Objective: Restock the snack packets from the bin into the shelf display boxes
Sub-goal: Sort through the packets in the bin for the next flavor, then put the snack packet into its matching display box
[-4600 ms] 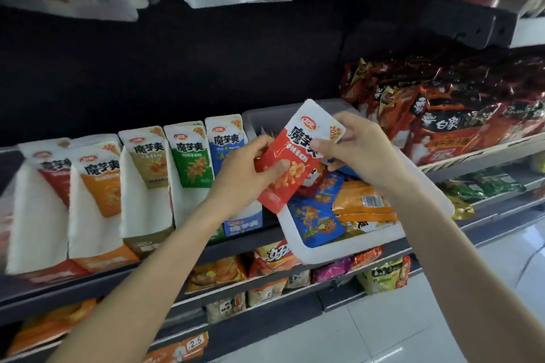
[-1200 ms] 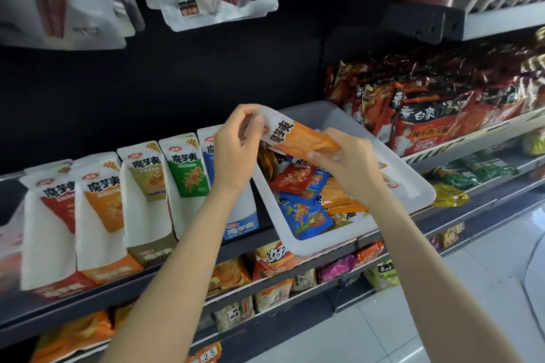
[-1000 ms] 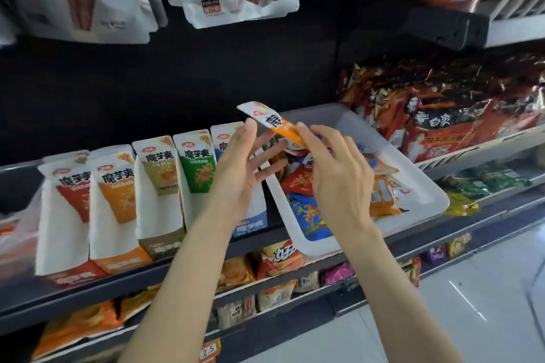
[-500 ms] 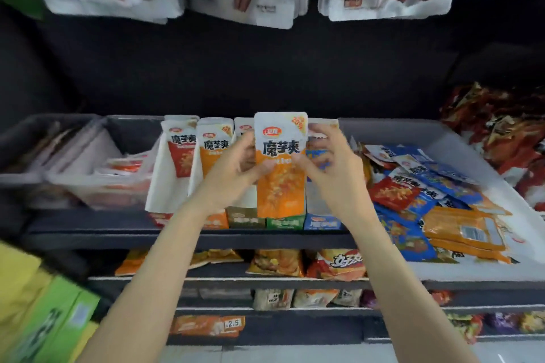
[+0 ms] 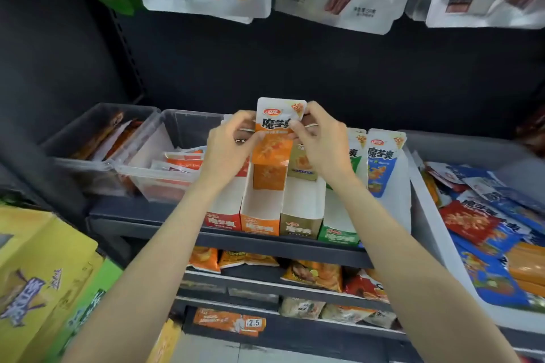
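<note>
The step in hand is seating a packet in its matching box. Both hands pinch the upper part of an orange snack packet (image 5: 275,138), the left hand (image 5: 227,153) on its left edge and the right hand (image 5: 320,150) on its right, holding it upright over the orange display box (image 5: 259,212), which stands second from the left in the row on the shelf (image 5: 165,224). The packet's lower end seems already to sit inside the box, at its far end, though the fingers hide part of it.

The next move calls for a straight push down until the packet stands on the box floor, then letting go and reaching right to the grey bin (image 5: 436,227), where loose red, blue and orange packets lie.

Half a second ago the same packet was held in front of the boxes, covering them; now it is over the orange one and partly inside. A second ago the hands were still at the bin, with the right hand lifting this packet out and the left spread beside it.
</note>
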